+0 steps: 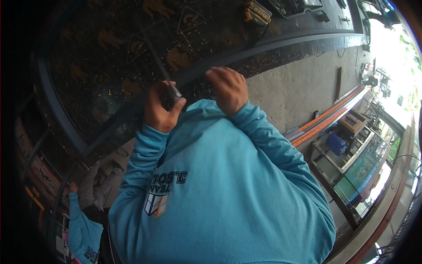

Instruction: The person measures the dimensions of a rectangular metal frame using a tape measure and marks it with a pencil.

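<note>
My left hand [160, 112] is closed on a long thin metal bar [174, 92], its blunt grey end showing between thumb and fingers. From there the bar runs away, up over the dark worktable [145, 57], and fades into the dim surface. Beside it, my right hand [228, 90] is raised near the table's edge with its fingers curled in. Its fingertips are blurred and turned away, so anything held in them is hidden. Both hands are apart, just in front of my blue shirt [237, 176].
A yellow and black tool [258, 13] lies at the table's far side near a dark open case [296, 6]. Orange and silver lengths [325, 116] lie on the concrete floor [299, 92] at right. Another person in blue [85, 229] is at lower left.
</note>
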Available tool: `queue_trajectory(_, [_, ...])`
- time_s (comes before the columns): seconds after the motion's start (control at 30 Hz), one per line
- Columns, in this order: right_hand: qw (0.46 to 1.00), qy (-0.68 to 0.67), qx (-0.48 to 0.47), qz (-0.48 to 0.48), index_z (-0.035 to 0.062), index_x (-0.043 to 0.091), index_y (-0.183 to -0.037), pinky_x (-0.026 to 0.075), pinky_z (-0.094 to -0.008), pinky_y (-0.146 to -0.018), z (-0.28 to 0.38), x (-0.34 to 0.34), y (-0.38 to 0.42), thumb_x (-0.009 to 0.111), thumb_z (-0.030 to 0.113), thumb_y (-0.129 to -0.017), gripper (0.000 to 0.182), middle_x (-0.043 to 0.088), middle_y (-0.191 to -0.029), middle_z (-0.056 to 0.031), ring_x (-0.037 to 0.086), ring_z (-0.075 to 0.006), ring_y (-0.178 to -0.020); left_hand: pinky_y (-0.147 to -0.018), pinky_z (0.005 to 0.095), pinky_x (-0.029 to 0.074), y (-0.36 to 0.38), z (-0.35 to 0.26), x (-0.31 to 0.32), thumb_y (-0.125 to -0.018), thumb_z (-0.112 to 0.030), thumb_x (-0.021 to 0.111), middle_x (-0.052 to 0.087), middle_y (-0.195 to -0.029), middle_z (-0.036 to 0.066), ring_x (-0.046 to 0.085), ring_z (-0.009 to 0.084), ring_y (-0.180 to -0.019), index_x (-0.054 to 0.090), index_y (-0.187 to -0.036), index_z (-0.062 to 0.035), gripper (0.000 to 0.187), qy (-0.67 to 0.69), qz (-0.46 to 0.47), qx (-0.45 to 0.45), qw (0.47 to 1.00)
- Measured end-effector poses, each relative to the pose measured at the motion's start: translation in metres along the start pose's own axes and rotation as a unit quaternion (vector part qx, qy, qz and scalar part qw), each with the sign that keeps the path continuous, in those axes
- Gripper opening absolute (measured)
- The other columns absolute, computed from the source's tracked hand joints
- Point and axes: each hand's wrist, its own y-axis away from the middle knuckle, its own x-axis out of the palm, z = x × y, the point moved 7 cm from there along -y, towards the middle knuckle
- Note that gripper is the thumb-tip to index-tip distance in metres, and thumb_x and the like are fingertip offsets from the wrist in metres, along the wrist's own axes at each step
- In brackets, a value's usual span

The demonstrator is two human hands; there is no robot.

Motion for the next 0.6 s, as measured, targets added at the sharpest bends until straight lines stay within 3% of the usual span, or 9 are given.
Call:
queue_trajectory(0.2, [0.969, 0.002, -0.188, 0.161, 0.0102, 0.048, -0.142, 0.028, -0.0509, -0.116, 0.046, 0.048, -0.005, 0.057, 0.012, -0.087, 0.056, 0.035, -0.155, -0.0113, 0.032, -0.0283, -0.145, -0.083, 0.0290, 0.052, 0.007, 0.022, -0.035, -0.080, -0.008, 0.078, 0.058, -0.112, 0.013, 0.058, 0.0172, -0.095, 0.044, -0.129, -0.0006, 0.059, 0.224, -0.081, -0.008, 0.971])
queue_trajectory(0.3, [0.964, 0.123, -0.161, 0.175, 0.0112, 0.046, -0.143, 0.023, -0.0509, -0.119, 0.022, 0.051, -0.002, 0.056, 0.009, -0.086, 0.058, 0.032, -0.157, -0.0111, 0.025, -0.0280, -0.148, -0.083, 0.0296, 0.052, 0.004, 0.024, -0.054, -0.080, -0.007, 0.078, 0.058, -0.113, 0.014, 0.059, 0.0165, -0.094, 0.044, -0.127, -0.0002, 0.058, 0.181, -0.078, 0.013, 0.980])
queue_trajectory(0.33, [0.973, 0.093, -0.118, 0.177, 0.0117, 0.042, -0.145, 0.022, -0.0509, -0.120, -0.001, 0.030, -0.007, 0.054, 0.007, -0.085, 0.062, 0.034, -0.155, -0.0121, 0.025, -0.0283, -0.147, -0.083, 0.0296, 0.052, 0.002, 0.024, -0.057, -0.080, -0.007, 0.078, 0.058, -0.113, 0.014, 0.059, 0.0165, -0.094, 0.044, -0.127, -0.0002, 0.058, 0.183, -0.080, 0.012, 0.980])
queue_trajectory(0.37, [0.954, 0.236, -0.088, 0.163, 0.0112, 0.041, -0.145, 0.028, -0.0511, -0.116, -0.051, 0.020, 0.001, 0.052, 0.003, -0.083, 0.064, 0.037, -0.152, -0.0139, 0.028, -0.0310, -0.145, -0.082, 0.0292, 0.052, 0.001, 0.025, -0.061, -0.080, -0.007, 0.078, 0.058, -0.113, 0.013, 0.059, 0.0163, -0.093, 0.044, -0.126, -0.0003, 0.058, 0.186, -0.089, 0.003, 0.979])
queue_trajectory(0.4, [0.932, 0.330, 0.001, 0.154, 0.0088, 0.040, -0.145, 0.032, -0.0494, -0.113, -0.118, -0.014, 0.013, 0.049, -0.001, -0.085, 0.062, 0.038, -0.149, -0.0160, 0.034, -0.0345, -0.140, -0.082, 0.0289, 0.053, 0.002, 0.026, -0.065, -0.080, -0.008, 0.078, 0.058, -0.114, 0.013, 0.059, 0.0161, -0.093, 0.045, -0.126, -0.0004, 0.057, 0.188, -0.097, -0.008, 0.977])
queue_trajectory(0.43, [0.929, 0.302, 0.165, 0.132, 0.0059, 0.039, -0.145, 0.034, -0.0456, -0.113, -0.188, -0.067, 0.031, 0.045, -0.002, -0.088, 0.058, 0.039, -0.149, -0.0185, 0.037, -0.0357, -0.138, -0.082, 0.0289, 0.053, 0.001, 0.025, -0.067, -0.080, -0.008, 0.078, 0.058, -0.114, 0.013, 0.059, 0.0161, -0.093, 0.045, -0.126, -0.0004, 0.057, 0.189, -0.099, -0.010, 0.977])
queue_trajectory(0.47, [0.851, 0.471, 0.219, 0.082, 0.0037, 0.042, -0.143, 0.037, -0.0435, -0.111, -0.261, -0.122, 0.079, 0.044, 0.003, -0.092, 0.051, 0.044, -0.144, -0.0201, 0.042, -0.0365, -0.134, -0.081, 0.0301, 0.053, -0.002, 0.024, -0.069, -0.080, -0.010, 0.079, 0.059, -0.112, 0.013, 0.059, 0.0163, -0.093, 0.047, -0.123, 0.0000, 0.054, 0.162, -0.105, -0.007, 0.981])
queue_trajectory(0.53, [0.750, 0.447, 0.448, 0.193, 0.0051, 0.057, -0.129, 0.044, -0.0406, -0.105, -0.370, -0.245, 0.169, 0.050, 0.015, -0.090, 0.041, 0.053, -0.138, -0.0179, 0.052, -0.0317, -0.127, -0.081, 0.0312, 0.053, -0.011, 0.022, -0.075, -0.080, -0.012, 0.080, 0.060, -0.110, 0.012, 0.060, 0.0165, -0.093, 0.050, -0.121, 0.0005, 0.052, 0.138, -0.119, 0.001, 0.983])
queue_trajectory(0.6, [0.760, 0.422, 0.492, -0.036, 0.0055, 0.060, -0.128, 0.049, -0.0392, -0.095, -0.350, -0.321, 0.203, 0.050, 0.015, -0.088, 0.042, 0.064, -0.123, -0.0170, 0.062, -0.0315, -0.113, -0.086, 0.0328, 0.051, -0.019, 0.019, -0.079, -0.079, -0.013, 0.081, 0.063, -0.109, 0.012, 0.062, 0.0197, -0.099, 0.054, -0.119, -0.0001, 0.050, -0.025, -0.097, 0.000, 0.995])
